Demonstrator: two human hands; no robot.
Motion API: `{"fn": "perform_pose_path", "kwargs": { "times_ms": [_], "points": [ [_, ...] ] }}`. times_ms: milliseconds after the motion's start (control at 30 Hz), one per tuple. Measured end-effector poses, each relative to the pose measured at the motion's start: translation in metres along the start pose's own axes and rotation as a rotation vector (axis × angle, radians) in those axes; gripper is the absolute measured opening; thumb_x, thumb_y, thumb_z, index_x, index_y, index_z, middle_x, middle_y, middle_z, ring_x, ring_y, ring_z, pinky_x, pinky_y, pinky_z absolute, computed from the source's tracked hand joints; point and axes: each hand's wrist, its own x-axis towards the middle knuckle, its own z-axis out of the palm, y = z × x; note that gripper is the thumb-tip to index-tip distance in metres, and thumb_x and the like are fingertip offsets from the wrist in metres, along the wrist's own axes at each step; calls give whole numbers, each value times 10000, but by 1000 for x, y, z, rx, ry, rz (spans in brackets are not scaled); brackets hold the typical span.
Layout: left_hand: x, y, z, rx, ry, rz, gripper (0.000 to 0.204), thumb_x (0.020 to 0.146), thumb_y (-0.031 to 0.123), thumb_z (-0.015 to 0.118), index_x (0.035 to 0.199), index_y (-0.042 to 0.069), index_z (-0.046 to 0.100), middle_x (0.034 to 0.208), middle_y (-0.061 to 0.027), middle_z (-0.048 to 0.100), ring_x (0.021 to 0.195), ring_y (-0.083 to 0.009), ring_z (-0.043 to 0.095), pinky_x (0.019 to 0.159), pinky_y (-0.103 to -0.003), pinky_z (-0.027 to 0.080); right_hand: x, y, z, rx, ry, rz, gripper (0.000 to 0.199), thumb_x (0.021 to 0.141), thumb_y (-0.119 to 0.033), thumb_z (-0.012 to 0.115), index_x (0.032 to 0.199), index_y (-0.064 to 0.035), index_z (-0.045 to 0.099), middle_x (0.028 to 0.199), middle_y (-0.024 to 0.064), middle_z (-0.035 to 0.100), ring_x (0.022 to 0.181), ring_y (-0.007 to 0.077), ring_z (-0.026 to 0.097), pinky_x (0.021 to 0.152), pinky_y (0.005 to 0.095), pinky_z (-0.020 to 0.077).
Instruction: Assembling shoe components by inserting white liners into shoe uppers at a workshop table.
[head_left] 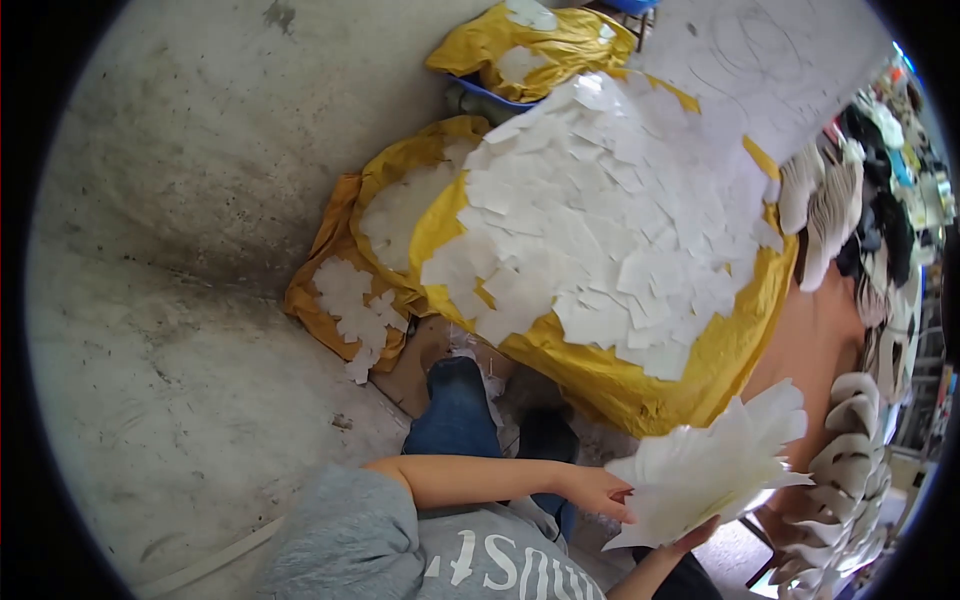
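I hold a fanned stack of thin white cut sheets point(705, 465) with wavy, notched edges, low at the right in front of my body. My left hand point(598, 492) is at the near left edge of the stack, thumb and fingers closed on its rim. From below, my right hand point(692, 538) grips the lower edge, its fingers partly hidden behind the sheets. Beyond the stack is a large heap of similar white sheets point(600, 220), lying on yellow cloth point(625, 385) that hangs down around it.
Left of the heap are yellow sacks point(340, 215) with more white pieces. A blue tub point(490, 93) under yellow cloth stands at the far side. Stacked pale shoe-sole-shaped pieces point(845, 470) line the right, beside a reddish-brown surface point(815, 325). A grey wall point(200, 150) rises on the left.
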Motion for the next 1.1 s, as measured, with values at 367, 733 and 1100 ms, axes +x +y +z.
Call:
{"fn": "perform_pose_path", "kwargs": {
  "times_ms": [367,733,1100],
  "points": [
    [-359,-62,-197,125,817,92,546,826,158,606,1320,81,388,1241,-99,512,1004,-210,569,851,-289,462,36,-65,241,186,308,-60,515,902,-386,444,1274,-31,425,1205,144,528,1000,269,563,851,366,461],
    [-774,-20,-421,1085,1899,-395,451,904,176,482,1330,82,371,1396,-146,327,1292,-279,315,1026,-357,293,46,-43,523,220,57,60,509,890,-340,493,1296,-48,396,1254,126,492,1056,272,529,898,367,445],
    [-891,128,-629,2491,1820,-229,505,833,157,583,1305,144,406,1378,-44,361,1240,-254,376,985,-352,350,74,-29,621,291,137,-78,446,889,-318,508,1209,-8,491,1139,129,586,948,251,606,835,337,499]
  ]
}}
